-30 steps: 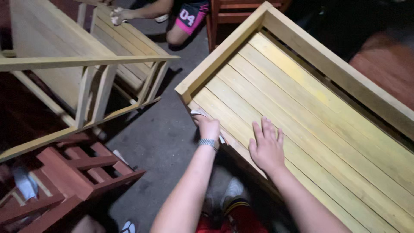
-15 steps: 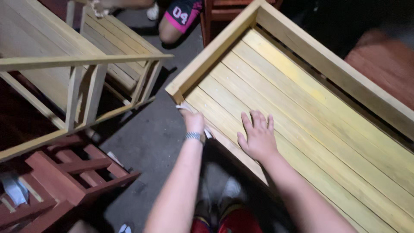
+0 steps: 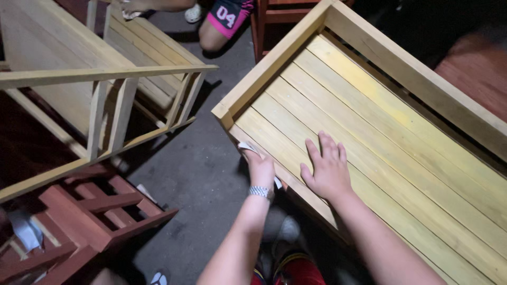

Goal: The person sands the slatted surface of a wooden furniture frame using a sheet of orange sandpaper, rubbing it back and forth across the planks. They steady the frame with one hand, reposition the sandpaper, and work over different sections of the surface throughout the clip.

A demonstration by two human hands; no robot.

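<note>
The left hand (image 3: 261,170) is gripping a folded piece of sandpaper (image 3: 248,149) and is working further along the slatted wooden frame's (image 3: 274,66) near edge, toward its corner. The right hand (image 3: 327,169), beside it, is staying flat and open on the yellow slats (image 3: 401,142).

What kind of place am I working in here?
Probably a furniture or woodworking workshop: a yellow slatted wooden frame under your hands, unfinished wooden frames and red-brown stained pieces standing on a bare concrete floor.

Slatted panel (image 3: 401,137) right, wooden frames (image 3: 105,100) left.
</note>
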